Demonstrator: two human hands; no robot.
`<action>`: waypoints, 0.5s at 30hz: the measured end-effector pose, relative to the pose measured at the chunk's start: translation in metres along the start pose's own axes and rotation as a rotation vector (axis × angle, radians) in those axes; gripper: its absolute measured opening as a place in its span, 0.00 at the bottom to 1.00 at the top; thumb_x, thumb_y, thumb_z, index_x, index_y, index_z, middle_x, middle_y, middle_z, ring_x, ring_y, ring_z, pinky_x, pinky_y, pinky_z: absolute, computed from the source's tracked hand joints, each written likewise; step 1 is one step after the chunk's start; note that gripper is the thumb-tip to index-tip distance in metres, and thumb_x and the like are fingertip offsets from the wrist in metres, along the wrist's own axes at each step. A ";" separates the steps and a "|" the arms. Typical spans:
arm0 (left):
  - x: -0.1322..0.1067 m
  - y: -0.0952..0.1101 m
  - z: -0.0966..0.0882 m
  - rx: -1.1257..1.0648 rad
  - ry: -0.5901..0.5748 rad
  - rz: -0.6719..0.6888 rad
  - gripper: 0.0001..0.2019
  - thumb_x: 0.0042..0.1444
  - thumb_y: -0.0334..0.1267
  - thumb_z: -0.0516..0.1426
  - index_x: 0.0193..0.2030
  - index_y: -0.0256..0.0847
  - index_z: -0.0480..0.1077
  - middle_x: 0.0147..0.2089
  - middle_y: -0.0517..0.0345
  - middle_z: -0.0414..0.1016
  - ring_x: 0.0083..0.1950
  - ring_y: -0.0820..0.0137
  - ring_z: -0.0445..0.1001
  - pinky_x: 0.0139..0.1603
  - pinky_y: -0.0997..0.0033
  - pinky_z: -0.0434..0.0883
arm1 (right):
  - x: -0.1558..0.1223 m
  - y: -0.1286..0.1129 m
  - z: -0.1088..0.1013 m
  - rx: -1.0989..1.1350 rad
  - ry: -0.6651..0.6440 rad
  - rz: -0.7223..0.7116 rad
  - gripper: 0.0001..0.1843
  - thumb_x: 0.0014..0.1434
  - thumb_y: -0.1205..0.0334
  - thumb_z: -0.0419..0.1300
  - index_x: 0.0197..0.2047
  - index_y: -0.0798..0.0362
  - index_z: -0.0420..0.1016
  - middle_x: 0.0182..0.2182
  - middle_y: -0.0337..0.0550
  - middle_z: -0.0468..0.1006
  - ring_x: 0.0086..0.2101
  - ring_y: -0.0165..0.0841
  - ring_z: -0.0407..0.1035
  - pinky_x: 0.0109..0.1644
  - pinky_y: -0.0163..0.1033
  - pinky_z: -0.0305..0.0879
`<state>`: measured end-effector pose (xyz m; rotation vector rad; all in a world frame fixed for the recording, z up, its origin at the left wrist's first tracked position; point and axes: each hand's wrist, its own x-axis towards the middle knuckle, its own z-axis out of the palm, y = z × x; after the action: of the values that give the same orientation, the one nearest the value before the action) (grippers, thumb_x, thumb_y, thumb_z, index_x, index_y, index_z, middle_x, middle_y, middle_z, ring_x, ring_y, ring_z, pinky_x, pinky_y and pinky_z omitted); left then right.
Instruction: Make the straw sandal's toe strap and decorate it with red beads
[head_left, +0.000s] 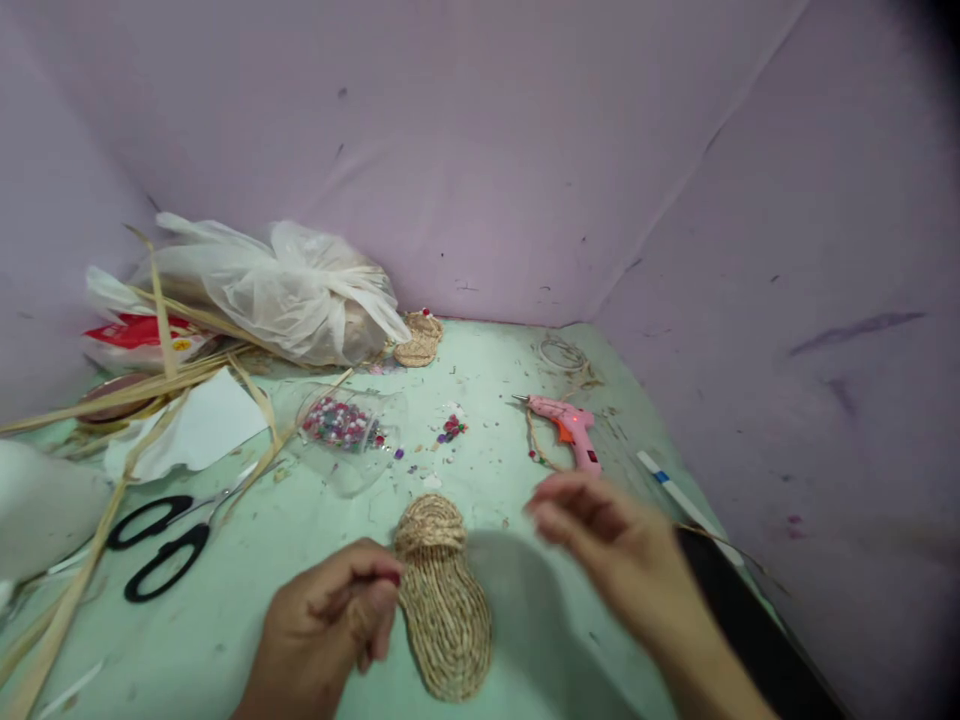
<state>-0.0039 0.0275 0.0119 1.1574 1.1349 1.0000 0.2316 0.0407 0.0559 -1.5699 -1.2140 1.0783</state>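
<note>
A woven straw slipper (446,615), small and braided with a band across its top end, lies flat on the table in front of me. Just beside its left edge is my left hand (330,620), with thumb and fingers pinched on a small red bead (394,578). My right hand (600,545) hovers to the right of the slipper, slightly blurred, its fingers loosely curled and nothing visible in them. Close beyond it lies a pink glue gun (566,422) with an orange trigger and a small red light.
Black-handled scissors (176,545) and straw strips (90,570) lie left. A tipped clear cup (341,430) holds beads, with loose beads (452,428) nearby. Behind are a white plastic bag (277,290) and another small slipper (418,340). A white stick (686,505) lies right.
</note>
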 end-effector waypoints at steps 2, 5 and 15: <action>0.008 -0.002 -0.004 0.037 0.207 0.004 0.10 0.51 0.45 0.57 0.32 0.40 0.70 0.15 0.65 0.66 0.16 0.76 0.63 0.17 0.79 0.64 | 0.030 -0.005 -0.038 -0.417 0.338 -0.063 0.13 0.51 0.53 0.58 0.36 0.52 0.72 0.29 0.44 0.75 0.29 0.34 0.68 0.34 0.39 0.62; 0.021 -0.006 -0.008 0.074 0.301 0.005 0.11 0.48 0.45 0.60 0.33 0.39 0.70 0.16 0.65 0.68 0.16 0.76 0.64 0.17 0.79 0.65 | 0.071 0.001 -0.073 -0.829 0.362 0.156 0.14 0.48 0.50 0.57 0.29 0.53 0.74 0.25 0.45 0.74 0.29 0.38 0.68 0.29 0.39 0.57; 0.025 -0.008 -0.007 0.081 0.230 -0.091 0.13 0.46 0.46 0.60 0.32 0.37 0.71 0.15 0.65 0.66 0.17 0.76 0.63 0.17 0.79 0.62 | 0.103 0.027 -0.062 -0.510 0.146 0.275 0.02 0.42 0.66 0.58 0.24 0.53 0.69 0.13 0.35 0.65 0.17 0.30 0.63 0.22 0.35 0.61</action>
<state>-0.0062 0.0515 0.0006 1.0635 1.4101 1.0431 0.3135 0.1295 0.0336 -2.2176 -1.2596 0.8357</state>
